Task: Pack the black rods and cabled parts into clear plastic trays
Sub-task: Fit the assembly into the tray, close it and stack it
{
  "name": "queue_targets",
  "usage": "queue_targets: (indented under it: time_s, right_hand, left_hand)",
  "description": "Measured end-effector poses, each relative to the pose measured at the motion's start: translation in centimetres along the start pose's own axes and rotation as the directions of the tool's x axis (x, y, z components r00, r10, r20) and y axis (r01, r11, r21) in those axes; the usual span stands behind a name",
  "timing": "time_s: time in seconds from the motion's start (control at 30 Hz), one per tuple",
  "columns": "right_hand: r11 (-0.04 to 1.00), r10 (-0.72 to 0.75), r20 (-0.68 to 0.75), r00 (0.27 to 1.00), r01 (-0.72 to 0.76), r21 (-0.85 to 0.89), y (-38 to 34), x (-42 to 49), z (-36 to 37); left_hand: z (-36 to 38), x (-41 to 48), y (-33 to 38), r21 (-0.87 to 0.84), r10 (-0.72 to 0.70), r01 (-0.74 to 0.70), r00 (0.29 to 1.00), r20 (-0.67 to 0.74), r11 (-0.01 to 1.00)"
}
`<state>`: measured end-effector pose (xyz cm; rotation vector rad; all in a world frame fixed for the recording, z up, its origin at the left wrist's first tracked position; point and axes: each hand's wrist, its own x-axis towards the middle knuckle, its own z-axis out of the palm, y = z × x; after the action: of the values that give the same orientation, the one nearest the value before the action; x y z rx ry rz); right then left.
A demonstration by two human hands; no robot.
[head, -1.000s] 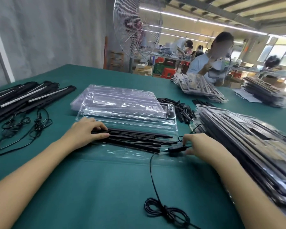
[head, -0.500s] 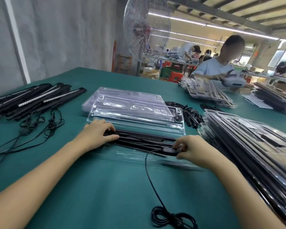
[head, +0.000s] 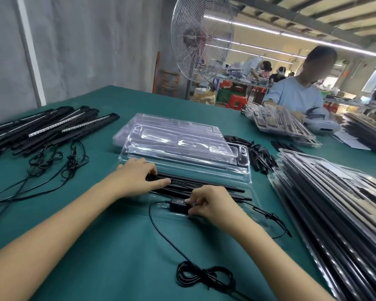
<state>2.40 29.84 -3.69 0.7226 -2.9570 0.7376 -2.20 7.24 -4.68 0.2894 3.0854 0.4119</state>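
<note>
- The black rods (head: 204, 189) are laid across the open clear plastic tray (head: 226, 170) in the middle of the green table (head: 85, 246). Their nine o'clock ends are held down by the left hand (head: 137, 181), with fingers bent over them and the thumb laid straight along the near side.
- The inline control box (head: 178, 205) is pinched between the thumb and curled fingers of the right hand (head: 213, 206), at six o'clock of the rods, over the tray's near part.
- If the box is pressed down off its pocket, the thin moulded plastic could be buckled, or the box left standing proud.
- The coiled cable (head: 204, 278) lies outside the tray at six o'clock. Should it be snagged by a forearm, the box could be dragged back out.
- A thin lead (head: 269, 216) trails past the tray at four o'clock and could be trapped under a rim.
- Were the left hand's pressure eased too soon, the rods might be rolled out of their grooves.
- The stack of empty trays (head: 178, 137) at twelve o'clock could be knocked askew by a hard push.
</note>
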Motion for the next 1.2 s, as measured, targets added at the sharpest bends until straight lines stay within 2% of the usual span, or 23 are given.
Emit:
queue_targets:
  time_s: [0.17, 0.33, 0.47, 0.53, 0.6, 0.7, 0.83, 0.93, 0.97, 1.0, 1.07, 1.1, 1.13, 1.2]
  right_hand:
    - [0.991, -0.088, -0.021, 0.996, 0.085, -0.108, 0.3, -0.4, 0.9]
    - [0.991, -0.084, -0.049, 0.995, 0.078, -0.108, 0.0, -0.7, 1.2]
    - [0.995, 0.047, -0.025, 0.999, -0.044, 0.094, -0.2, 0.0, 0.7]
    - [0.969, 0.135, 0.033, 0.990, -0.139, 0.205, -0.3, 0.3, 0.4]
    - [0.956, 0.179, 0.072, 0.981, -0.191, 0.221, -0.3, 0.5, 0.3]
    - [0.977, 0.157, 0.065, 0.985, -0.165, 0.134, -0.8, 0.8, 0.2]
    - [0.993, 0.082, 0.086, 0.993, -0.074, -0.087, -1.9, -0.4, -0.4]
    - [0.984, 0.063, 0.054, 0.997, -0.053, -0.172, -1.9, -3.4, -1.9]
    - [0.979, 0.081, 0.091, 0.993, -0.062, -0.193, -1.7, -4.7, -2.6]
    - [0.972, 0.125, 0.187, 0.974, -0.083, -0.219, -1.4, -6.1, -3.1]
    - [0.951, 0.258, 0.408, 0.876, -0.157, -0.266, -1.3, -8.5, -3.7]
    - [0.946, 0.291, 0.459, 0.839, -0.180, -0.271, -1.4, -9.4, -3.7]
    - [0.949, 0.287, 0.470, 0.835, -0.180, -0.261, -1.5, -10.0, -3.6]
    - [0.959, 0.247, 0.424, 0.871, -0.156, -0.238, -1.8, -10.7, -2.8]
  left_hand:
    - [0.8, -1.2, 1.9, 0.123, -0.048, 0.032, 0.990, 0.131, 0.992]
    - [0.9, -1.6, 2.2, 0.146, -0.068, 0.045, 0.985, 0.156, 0.988]
    - [1.0, -1.5, 2.4, 0.150, -0.077, 0.052, 0.984, 0.160, 0.987]
    - [0.9, -1.2, 2.5, 0.147, -0.100, 0.076, 0.982, 0.161, 0.986]
    - [0.9, -1.1, 2.8, 0.159, -0.125, 0.096, 0.975, 0.184, 0.983]
    - [0.8, -1.0, 3.0, 0.159, -0.146, 0.116, 0.971, 0.191, 0.980]
    - [0.6, -1.1, 3.0, 0.163, -0.153, 0.124, 0.971, 0.185, 0.979]
    - [0.7, -1.9, 3.4, 0.191, -0.079, 0.060, 0.992, 0.094, 0.980]
    - [0.8, -2.2, 3.5, 0.211, -0.033, 0.023, 0.998, 0.044, 0.977]
    - [0.9, -2.5, 3.7, 0.229, 0.010, -0.009, 1.000, -0.002, 0.973]
    - [0.9, -3.0, 4.1, 0.241, 0.055, -0.040, 0.997, -0.054, 0.970]
    - [0.9, -3.1, 4.3, 0.238, 0.058, -0.042, 0.996, -0.062, 0.970]
    - [0.7, -3.1, 4.4, 0.234, 0.055, -0.038, 0.996, -0.067, 0.972]
    - [0.5, -3.4, 4.7, 0.223, 0.043, -0.025, 0.996, -0.078, 0.975]
